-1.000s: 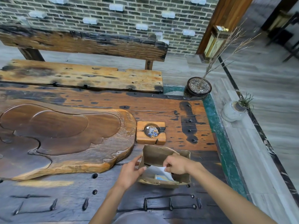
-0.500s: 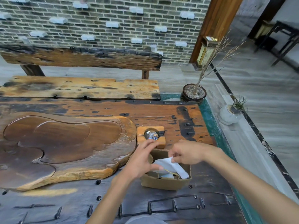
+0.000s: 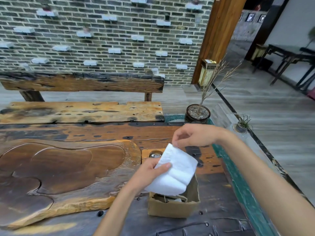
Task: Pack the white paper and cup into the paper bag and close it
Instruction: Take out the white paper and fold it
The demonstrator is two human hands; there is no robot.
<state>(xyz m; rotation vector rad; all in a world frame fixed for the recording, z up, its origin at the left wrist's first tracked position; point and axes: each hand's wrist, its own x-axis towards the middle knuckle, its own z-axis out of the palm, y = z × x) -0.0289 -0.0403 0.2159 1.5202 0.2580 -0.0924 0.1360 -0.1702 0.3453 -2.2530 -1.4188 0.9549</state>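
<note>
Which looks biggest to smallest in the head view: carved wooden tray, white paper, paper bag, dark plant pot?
1. carved wooden tray
2. white paper and paper bag, too close to rank
3. dark plant pot, though it sits farther off

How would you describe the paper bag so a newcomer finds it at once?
Start at the big carved wooden tray on the table's left. Just past its right end stands the paper bag, open-topped, under the white paper. It is the only plain brown cardboard-coloured thing there.

A carved wooden tray (image 3: 64, 171) is lying on the counter (image 3: 102, 133); a potted dry twig (image 3: 198, 114) is standing at its far corner, a wooden bench (image 3: 81, 111) behind.
</note>
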